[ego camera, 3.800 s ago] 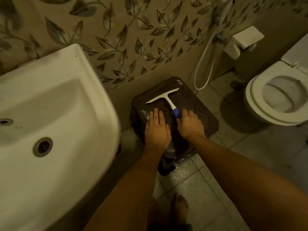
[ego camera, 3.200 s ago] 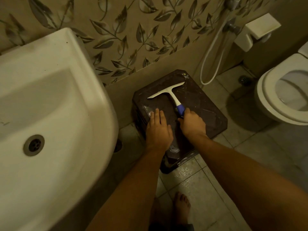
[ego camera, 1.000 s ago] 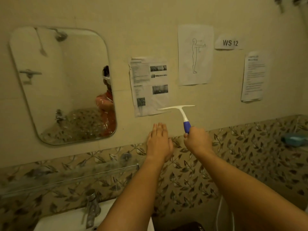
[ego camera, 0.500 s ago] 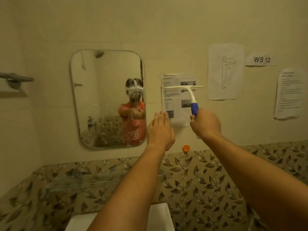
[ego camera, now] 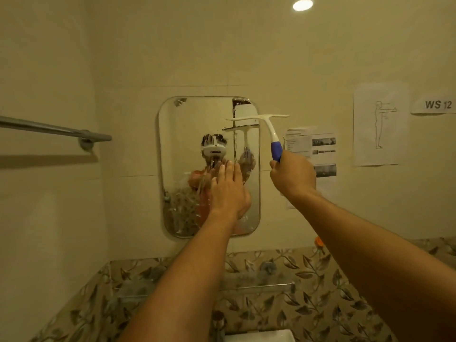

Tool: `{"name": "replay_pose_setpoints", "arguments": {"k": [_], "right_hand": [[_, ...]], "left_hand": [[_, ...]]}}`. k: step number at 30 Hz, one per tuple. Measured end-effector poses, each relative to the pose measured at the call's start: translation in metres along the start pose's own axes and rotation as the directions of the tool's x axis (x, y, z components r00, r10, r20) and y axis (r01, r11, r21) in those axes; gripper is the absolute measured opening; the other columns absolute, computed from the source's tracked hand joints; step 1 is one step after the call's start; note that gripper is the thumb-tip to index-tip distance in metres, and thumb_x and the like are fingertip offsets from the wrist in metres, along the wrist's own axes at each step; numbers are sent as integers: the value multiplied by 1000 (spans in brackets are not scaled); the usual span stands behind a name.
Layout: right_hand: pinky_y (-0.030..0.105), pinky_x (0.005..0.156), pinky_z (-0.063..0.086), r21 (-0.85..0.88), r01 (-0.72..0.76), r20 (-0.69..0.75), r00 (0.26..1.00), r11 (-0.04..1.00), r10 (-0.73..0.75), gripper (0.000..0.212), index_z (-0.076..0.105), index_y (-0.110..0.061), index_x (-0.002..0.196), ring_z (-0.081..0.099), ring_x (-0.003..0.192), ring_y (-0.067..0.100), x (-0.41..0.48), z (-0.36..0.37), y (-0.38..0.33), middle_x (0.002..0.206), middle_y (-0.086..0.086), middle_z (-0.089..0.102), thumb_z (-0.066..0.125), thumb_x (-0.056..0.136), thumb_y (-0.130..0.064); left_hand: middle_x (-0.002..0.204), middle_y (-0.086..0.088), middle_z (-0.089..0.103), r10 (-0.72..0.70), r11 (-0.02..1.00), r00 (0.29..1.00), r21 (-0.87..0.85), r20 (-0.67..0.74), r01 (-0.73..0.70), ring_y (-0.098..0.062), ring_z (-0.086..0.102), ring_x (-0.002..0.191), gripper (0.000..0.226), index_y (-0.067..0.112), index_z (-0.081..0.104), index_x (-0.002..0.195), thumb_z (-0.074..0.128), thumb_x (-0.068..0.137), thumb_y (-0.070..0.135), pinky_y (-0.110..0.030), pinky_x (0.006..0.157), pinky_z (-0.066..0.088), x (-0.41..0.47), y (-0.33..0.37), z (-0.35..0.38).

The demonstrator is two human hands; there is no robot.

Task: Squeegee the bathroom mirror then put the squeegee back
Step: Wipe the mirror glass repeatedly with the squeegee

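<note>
A rounded rectangular mirror [ego camera: 187, 166] hangs on the cream tiled wall straight ahead, its lower half streaked with water. My right hand [ego camera: 293, 175] grips the blue handle of a white squeegee [ego camera: 267, 127], raised by the mirror's upper right corner. The squeegee's blade is level and its left end overlaps the mirror's top right part. Whether the blade touches the glass I cannot tell. My left hand [ego camera: 230, 191] is held flat with straight fingers in front of the mirror's lower right part and holds nothing.
A metal towel bar [ego camera: 54, 130] sticks out from the left wall. Papers [ego camera: 380, 124] and a "WS 12" label [ego camera: 438, 104] hang on the wall to the right. A glass shelf [ego camera: 249, 280], a tap [ego camera: 219, 327] and the sink edge [ego camera: 259, 336] lie below the mirror.
I picked the squeegee off the dark stool by its handle and stood up. Over the last second both hands moved left, and the squeegee rose to the mirror's upper right corner.
</note>
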State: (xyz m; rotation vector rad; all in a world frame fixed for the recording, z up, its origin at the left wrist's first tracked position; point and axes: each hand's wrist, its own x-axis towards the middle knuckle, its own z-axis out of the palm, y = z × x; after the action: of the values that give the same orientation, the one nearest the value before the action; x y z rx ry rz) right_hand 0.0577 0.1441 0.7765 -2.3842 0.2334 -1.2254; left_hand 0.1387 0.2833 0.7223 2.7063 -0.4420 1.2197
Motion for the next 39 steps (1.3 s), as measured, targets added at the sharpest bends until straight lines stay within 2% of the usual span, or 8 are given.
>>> {"name": "replay_pose_setpoints", "arguments": {"k": [3, 11, 16, 23, 29, 35, 39], "right_hand": [[34, 64, 49, 13, 8, -16, 1000, 1000, -8, 30, 58, -10, 116, 62, 76, 20, 3, 10, -21, 90, 7, 63, 58, 101, -36], [30, 66, 40, 44, 5, -60, 998, 999, -2, 35, 55, -9, 125, 54, 77, 16, 16, 31, -60, 95, 6, 57, 56, 102, -35], [30, 67, 40, 25, 9, -81, 997, 1000, -7, 36, 53, -8, 129, 54, 79, 17, 30, 39, -73, 96, 6, 55, 55, 103, -34], [31, 68, 40, 8, 8, -91, 996, 1000, -7, 38, 52, -7, 131, 55, 81, 18, 53, 50, -78, 97, 6, 54, 56, 103, -32], [31, 69, 41, -14, 25, -86, 996, 1000, -26, 38, 52, -8, 131, 56, 82, 18, 69, 62, -83, 101, 8, 58, 58, 102, -31], [33, 68, 43, -54, 52, -84, 995, 997, -56, 37, 51, -9, 132, 58, 83, 21, 87, 71, -83, 100, 8, 56, 57, 102, -29], [36, 69, 50, -59, 59, -81, 995, 997, -63, 35, 52, -9, 132, 62, 84, 24, 94, 81, -81, 103, 10, 61, 57, 101, -26]], "left_hand": [[167, -14, 9, -2, 1000, 1000, 18, -11, 3, -32, 7, 153, 74, 10, 10, 160, 36, 99, 42, -52, 122, 20, 5, -26, -1], [167, -12, 7, 29, 998, 999, 61, -17, -28, -32, 8, 153, 77, 14, 8, 161, 43, 99, 44, -53, 121, 17, 12, -76, 2], [167, -11, 7, 19, 994, 1000, 108, 14, -20, -33, 10, 153, 86, 16, 7, 160, 56, 95, 45, -55, 120, 22, 18, -96, 16], [167, -12, -1, 1, 987, 997, 163, 72, -12, -34, 9, 152, 104, 19, 4, 160, 69, 86, 53, -55, 120, 20, 28, -107, 27], [166, -16, 3, -38, 979, 998, 203, 60, 25, -36, 16, 150, 116, 19, 7, 160, 79, 77, 54, -54, 119, 25, 40, -110, 44], [164, -17, 4, -76, 965, 995, 257, 61, 58, -38, 19, 147, 113, 21, 8, 160, 81, 78, 47, -55, 118, 22, 45, -119, 56], [162, -17, 8, -77, 960, 996, 272, 44, 62, -37, 23, 144, 113, 21, 11, 160, 82, 76, 45, -53, 115, 29, 47, -120, 60]]}}
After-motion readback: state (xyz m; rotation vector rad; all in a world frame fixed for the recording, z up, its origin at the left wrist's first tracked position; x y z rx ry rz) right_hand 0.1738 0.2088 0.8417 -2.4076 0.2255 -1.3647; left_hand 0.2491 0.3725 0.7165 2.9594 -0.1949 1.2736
